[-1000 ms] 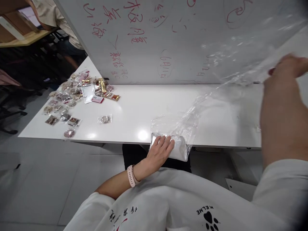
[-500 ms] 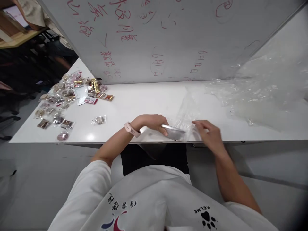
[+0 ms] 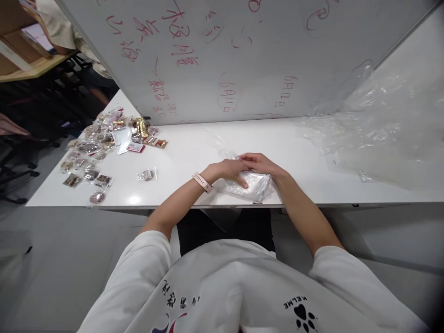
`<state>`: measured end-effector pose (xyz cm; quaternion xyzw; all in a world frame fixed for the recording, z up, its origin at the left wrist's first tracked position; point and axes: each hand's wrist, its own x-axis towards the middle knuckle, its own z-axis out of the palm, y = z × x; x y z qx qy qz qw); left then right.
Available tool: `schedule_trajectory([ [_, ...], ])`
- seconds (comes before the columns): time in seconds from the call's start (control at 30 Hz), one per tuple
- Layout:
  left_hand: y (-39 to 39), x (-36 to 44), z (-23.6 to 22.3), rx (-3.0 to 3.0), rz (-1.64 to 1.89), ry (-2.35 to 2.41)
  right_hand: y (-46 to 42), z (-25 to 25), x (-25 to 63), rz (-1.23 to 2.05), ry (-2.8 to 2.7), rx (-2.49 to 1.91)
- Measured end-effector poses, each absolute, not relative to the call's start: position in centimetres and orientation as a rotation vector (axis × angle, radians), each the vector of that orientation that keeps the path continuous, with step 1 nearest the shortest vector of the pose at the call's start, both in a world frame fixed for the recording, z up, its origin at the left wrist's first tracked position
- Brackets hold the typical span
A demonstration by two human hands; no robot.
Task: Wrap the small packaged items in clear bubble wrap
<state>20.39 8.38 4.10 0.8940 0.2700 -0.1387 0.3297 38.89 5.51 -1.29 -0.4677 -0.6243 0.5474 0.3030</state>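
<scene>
A flat silvery-white object (image 3: 257, 186) lies wrapped in clear plastic film near the front edge of the table; what it is cannot be made out through the wrap. My left hand (image 3: 233, 169) grips its left side, thumb pressed on top. From the right, my right hand (image 3: 260, 163) reaches over the far side, its fingers closed on the clear plastic film (image 3: 222, 145) beside my left fingers. A loose tail of that film trails away to the far left. My right fingertips are partly hidden.
A whiteboard (image 3: 215, 64) with red writing stands along the back of the white table (image 3: 187, 157). Small wrapped snacks (image 3: 92, 148) are heaped at the left, with one packet (image 3: 147, 174) apart. A large clear plastic sheet (image 3: 381, 138) spreads over the right side. A person (image 3: 57, 27) is at the far left.
My right hand has swung left across the flat object to meet my left hand, carrying the film over it. The object now lies flatter, and the film's loose end points left.
</scene>
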Motion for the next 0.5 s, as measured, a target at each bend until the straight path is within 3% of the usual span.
schedule_trajectory([
  [0.07, 7.8, 19.8, 3.0, 2.367, -0.284, 0.787, 4.2, -1.3, 39.8, 1.385, -1.467, -1.307],
  [0.13, 6.6, 19.2, 1.9, 2.408, -0.182, 0.881, 1.5, -1.5, 40.6, 1.108, -1.446, -1.402],
  [0.27, 5.1, 18.2, -0.1, 2.375, 0.291, 1.134, -4.8, -2.5, 40.5, 0.53, -1.92, -1.4],
  [0.37, 6.3, 18.2, -0.7, 2.132, 0.567, 1.285, -7.0, -3.4, 39.7, 0.371, -2.178, -1.376],
  [0.5, 9.3, 18.7, -0.1, 1.763, 0.529, 1.079, -6.9, -3.7, 39.3, 0.309, -2.191, -1.445],
])
